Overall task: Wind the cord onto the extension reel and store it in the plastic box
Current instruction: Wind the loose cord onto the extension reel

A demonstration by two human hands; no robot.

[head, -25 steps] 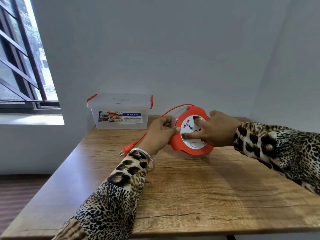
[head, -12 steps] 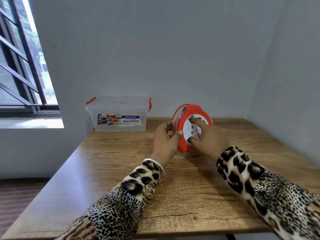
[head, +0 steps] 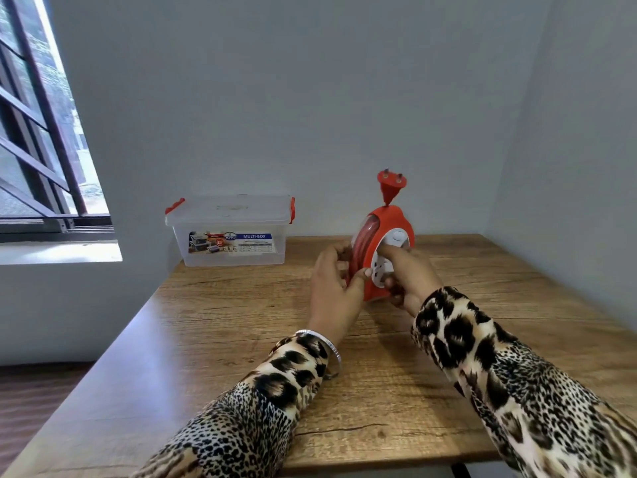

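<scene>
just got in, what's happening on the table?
A person holds an orange extension reel upright on the wooden table. The left hand grips its rim; the right hand is on the white socket face. The cord looks wound in, with only the plug sticking up from the top. The plastic box sits at the back left, lid on, so storing isn't done.

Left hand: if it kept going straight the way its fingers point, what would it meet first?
The left hand already grips the extension reel, fingers pointing away from the person and to the right. The reel is first in that line. Behind it lies bare table, then the wall, though depth is hard to judge here.
</scene>
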